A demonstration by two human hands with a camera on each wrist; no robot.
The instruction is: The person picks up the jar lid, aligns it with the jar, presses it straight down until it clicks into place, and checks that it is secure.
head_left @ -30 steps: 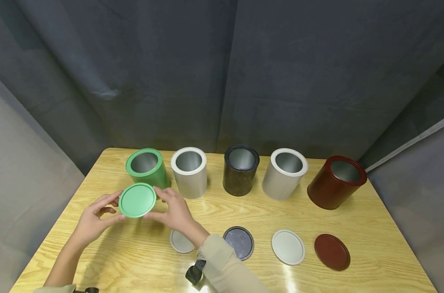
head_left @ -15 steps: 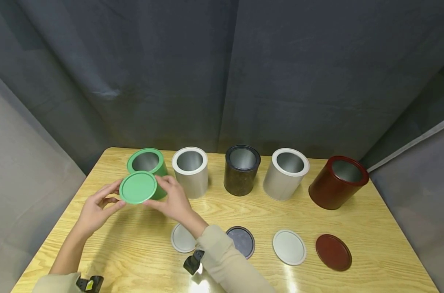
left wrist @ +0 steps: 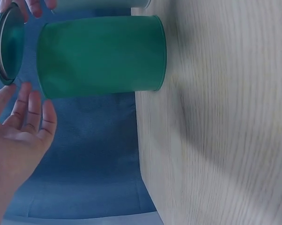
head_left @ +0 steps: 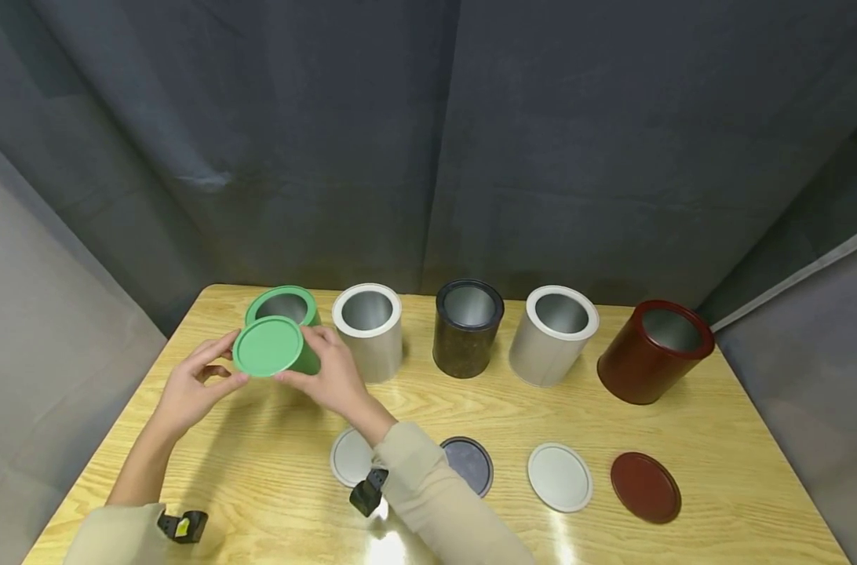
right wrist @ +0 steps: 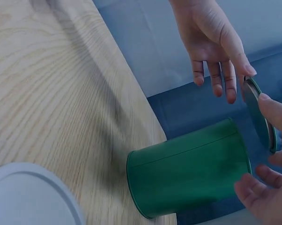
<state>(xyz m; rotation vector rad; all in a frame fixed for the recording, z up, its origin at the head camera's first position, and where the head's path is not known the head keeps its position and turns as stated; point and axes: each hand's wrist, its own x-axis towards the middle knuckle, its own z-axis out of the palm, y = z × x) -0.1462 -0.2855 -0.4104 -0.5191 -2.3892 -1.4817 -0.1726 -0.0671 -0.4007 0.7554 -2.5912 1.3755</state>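
Note:
A round green lid (head_left: pixel 268 347) is held level by its edge between both hands. My left hand (head_left: pixel 191 386) pinches its left side, and my right hand (head_left: pixel 335 375) pinches the right side. Behind and partly covered by the lid stands an open green can (head_left: pixel 308 361), upright at the table's left. Both wrist views show a gap between the lid (left wrist: pixel 11 44) and the top of the can (left wrist: pixel 101 56). In the right wrist view the other fingers of the right hand (right wrist: pixel 277 187) extend near the can's rim.
Along the back stand a white can (head_left: pixel 372 357), a black can (head_left: pixel 464 345), another white can (head_left: pixel 545 353) and a dark red can (head_left: pixel 640 365), all uncovered. Before them lie a white lid (head_left: pixel 351 457), a black lid (head_left: pixel 469 464), another white lid (head_left: pixel 559 477) and a red lid (head_left: pixel 645 486).
Both hands have carried the green lid away from me, toward the green can, so it now overlaps the can's front rim in the head view. The other cans and lids stay put.

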